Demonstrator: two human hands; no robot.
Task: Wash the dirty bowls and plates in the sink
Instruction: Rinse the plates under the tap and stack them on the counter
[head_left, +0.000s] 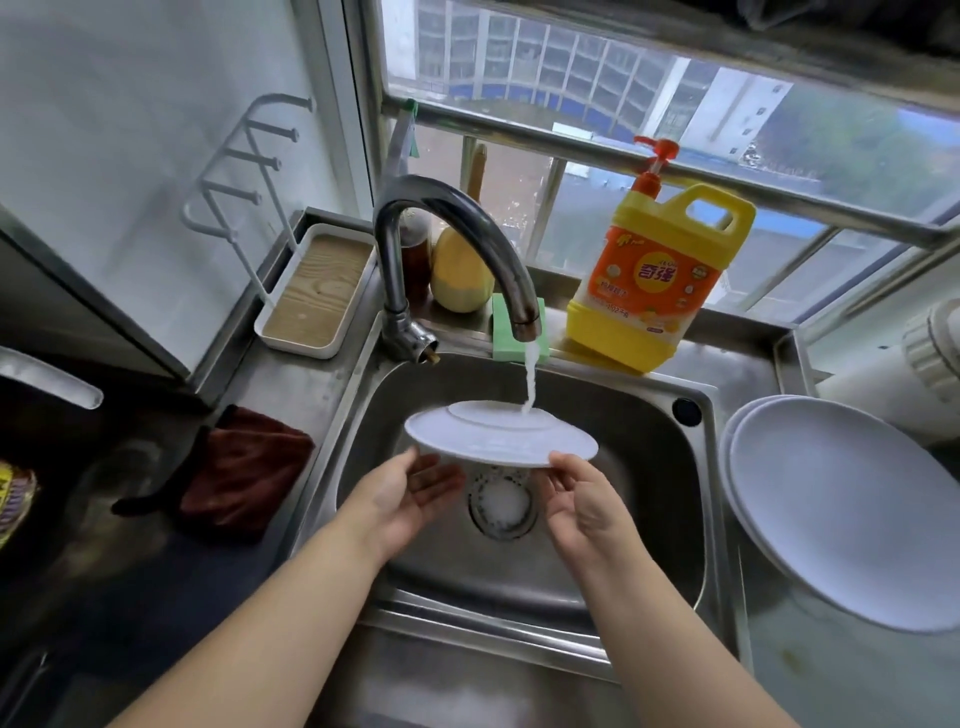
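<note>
A white plate (498, 434) is held bottom-up over the steel sink (649, 467), under the running tap (457, 249). Water lands on the plate's raised foot ring. My left hand (410, 499) is under the plate's left edge, palm up, fingers beneath the rim. My right hand (582, 499) holds the right edge, thumb on top of the rim and fingers below. Foam sits in the drain strainer (501, 506). Two large white plates (841, 514) lie stacked on the counter to the right of the sink.
A yellow detergent jug (660, 275) with a red pump stands behind the sink, beside a green sponge (511, 335). A dark red cloth (244, 473) lies on the left counter. A white rack with a wooden tray (311, 291) stands at back left.
</note>
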